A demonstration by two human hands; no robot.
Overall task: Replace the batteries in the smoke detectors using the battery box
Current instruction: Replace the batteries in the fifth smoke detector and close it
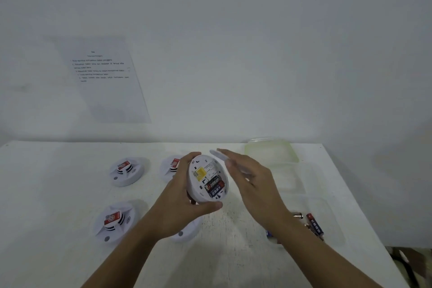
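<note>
White plastic detector (pixel 207 180) at centre frame, back open, batteries (pixel 214 186) seated. Left hand (pixel 184 194) grips its rim. Right hand (pixel 247 180) has straight fingers with a blurred white piece against them; hold unclear. Other detectors (pixel 127 170) at left look closed, status unknown. Box (pixel 336 217) at lower right.

Even, dim cool light, soft faint shadows, motion-blurred right hand (pixel 247 180), wide-angle bending at edges

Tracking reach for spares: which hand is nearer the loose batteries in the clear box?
Right. The right hand is up and left of the loose batteries; the left hand, gripping the open smoke detector, is farther left.
</note>
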